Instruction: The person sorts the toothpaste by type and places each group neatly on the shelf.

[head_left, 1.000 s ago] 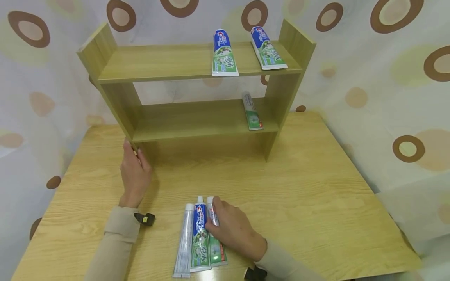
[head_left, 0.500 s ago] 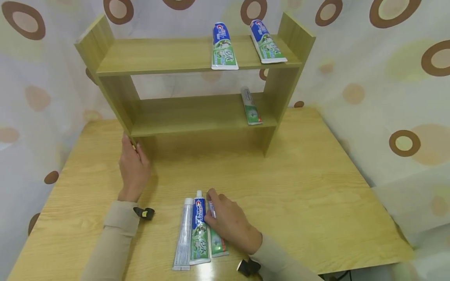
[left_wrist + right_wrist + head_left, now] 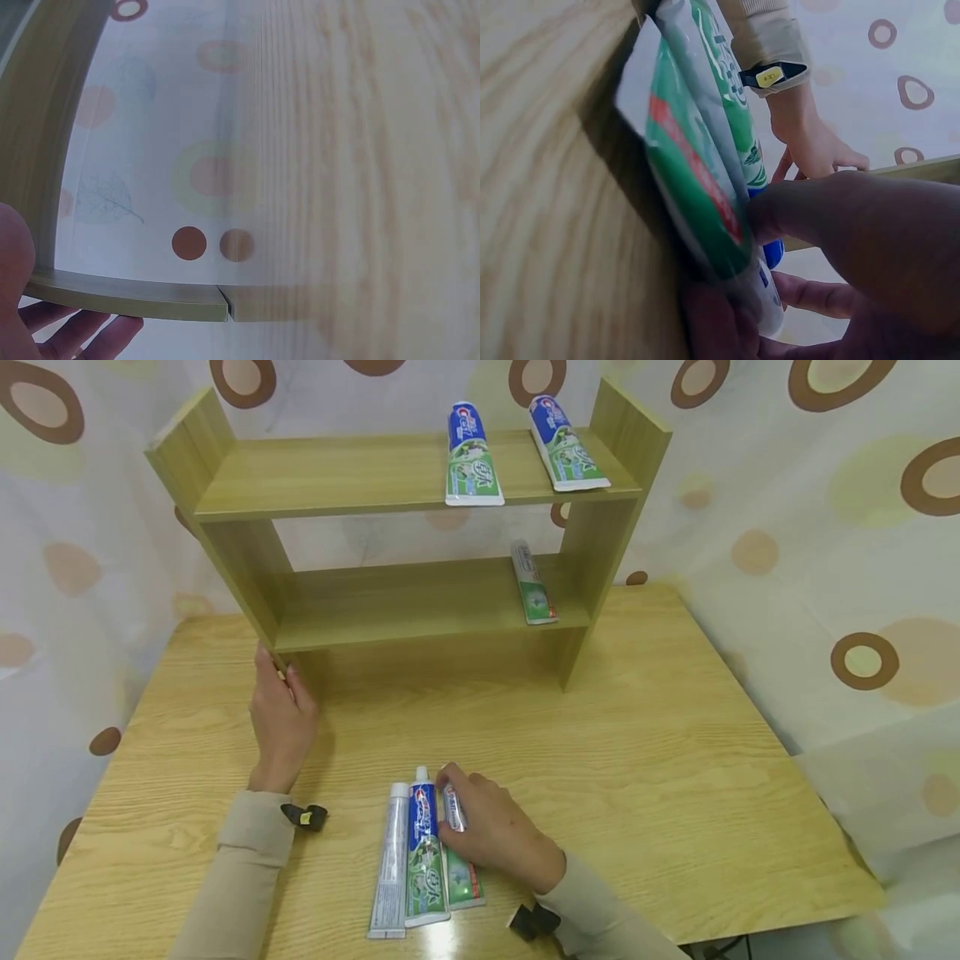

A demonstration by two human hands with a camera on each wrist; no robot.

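Three toothpaste tubes lie side by side on the table in the head view. My right hand [image 3: 498, 827] grips the rightmost one, a white and green toothpaste tube [image 3: 462, 883], thumb on one side and fingers round its cap end. In the right wrist view this tube [image 3: 694, 187] lies along the table against its neighbour. That neighbour is a blue and green toothpaste tube [image 3: 426, 868]; left of it is a silver toothpaste tube [image 3: 390, 864]. My left hand [image 3: 283, 722] holds the lower left side panel of a wooden shelf [image 3: 360, 610], its fingers [image 3: 112, 334] behind the panel.
Two blue and green toothpaste tubes, one in the middle [image 3: 474, 464] and one at the right [image 3: 566, 452], lie on the top board. A white and green tube [image 3: 534, 585] rests at the right of the lower board. A patterned curtain [image 3: 787, 527] hangs behind the table [image 3: 675, 793].
The fingers of my right hand have shifted slightly over the cap end of the white and green toothpaste tube. My left hand keeps its hold on the shelf. The head view has tilted slightly.
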